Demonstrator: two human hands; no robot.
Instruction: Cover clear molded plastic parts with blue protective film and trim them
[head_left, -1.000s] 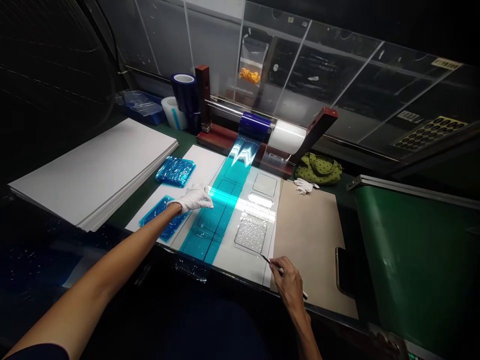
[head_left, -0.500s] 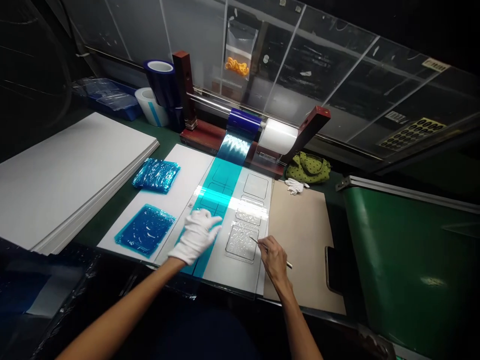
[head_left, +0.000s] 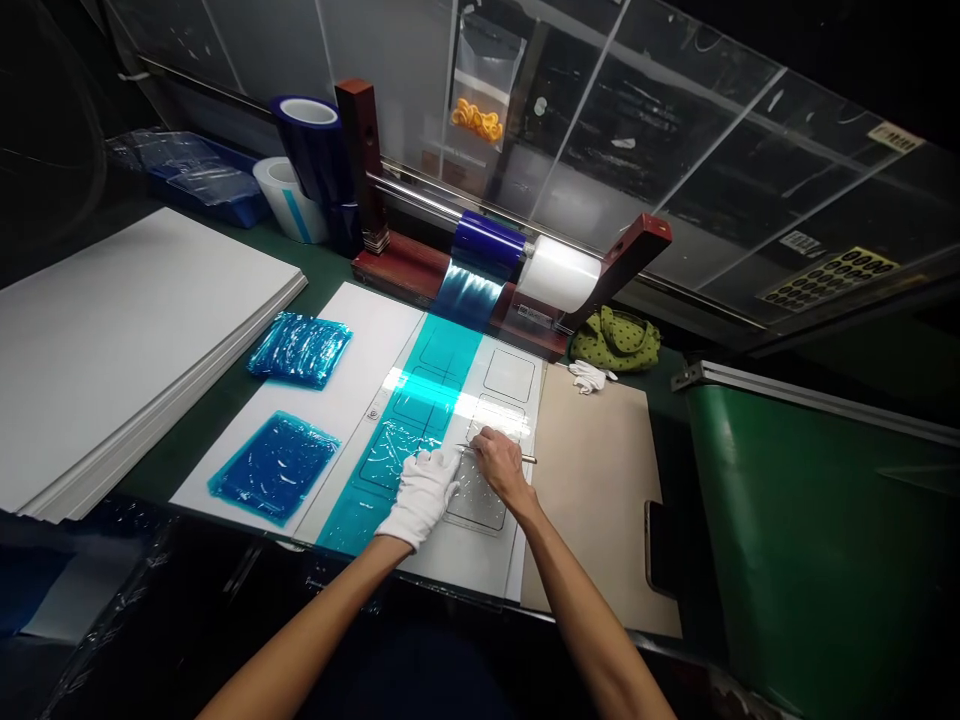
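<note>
My left hand (head_left: 421, 494), in a white glove, lies over the right edge of the blue film strip (head_left: 352, 515), its fingertips close to the tool tip. Whether the glove pinches anything is too small to tell. My bare right hand (head_left: 501, 466) holds a thin pen-like tool (head_left: 529, 459) above the clear sheets on the white board (head_left: 457, 565). Rounded rectangular outlines show on the board, some under the film. The film comes down from a blue roll (head_left: 489, 240). Two piles of blue film pieces, one upper (head_left: 301, 350) and one lower (head_left: 274, 468), lie to the left.
White sheets (head_left: 142, 330) are stacked at the left. A white roll (head_left: 559, 273) shares the red stand (head_left: 409, 268). Brown board (head_left: 592, 480), phone (head_left: 660, 548), white glove (head_left: 589, 377), green pouch (head_left: 616, 340) and green surface (head_left: 810, 530) are at the right.
My left hand has moved right, off the middle of the film, toward my right hand. My right hand with the tool has moved left and up. A crinkled clear patch now shows on the lower film.
</note>
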